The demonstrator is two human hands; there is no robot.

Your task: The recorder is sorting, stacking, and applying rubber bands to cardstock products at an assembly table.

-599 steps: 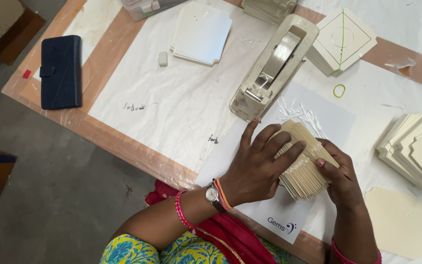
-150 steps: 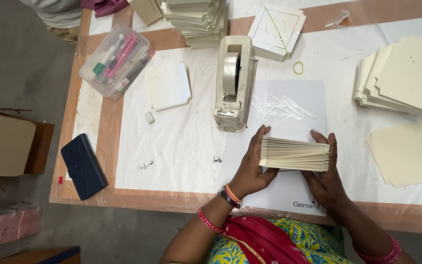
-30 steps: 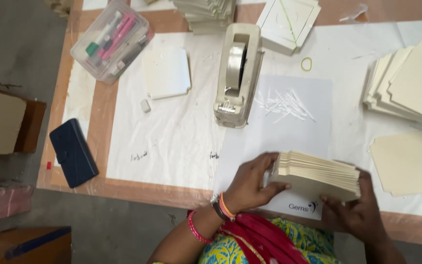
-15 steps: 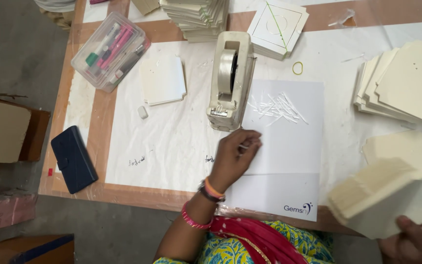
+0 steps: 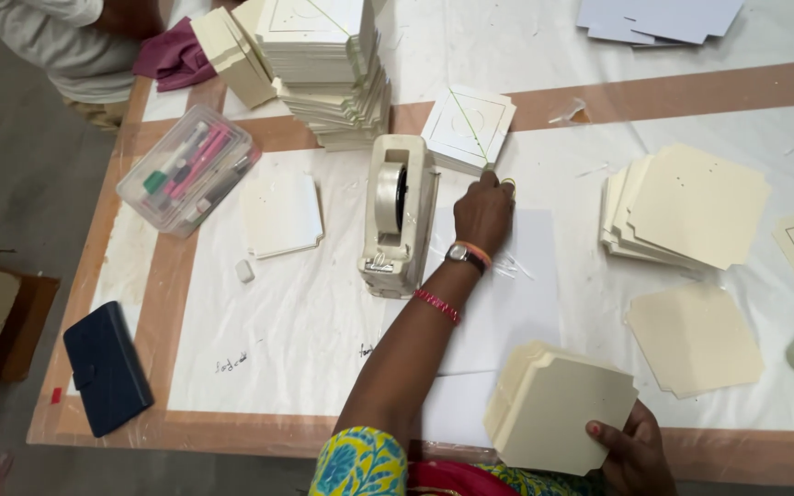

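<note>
Two bare hands work at different heights over the white-covered table (image 5: 305, 367). The left hand (image 5: 483, 211) is stretched far forward, arm nearly straight, its fingertips pinched together on a small yellow-green rubber band (image 5: 508, 184) lying just beside the cream tape dispenser (image 5: 397, 216) and a small stack of square cards with green lines (image 5: 468, 127). The right hand (image 5: 631, 450) stays low at the near edge, fingers clamped under a thick stack of cream notched cards (image 5: 553, 404), tilted slightly.
</note>
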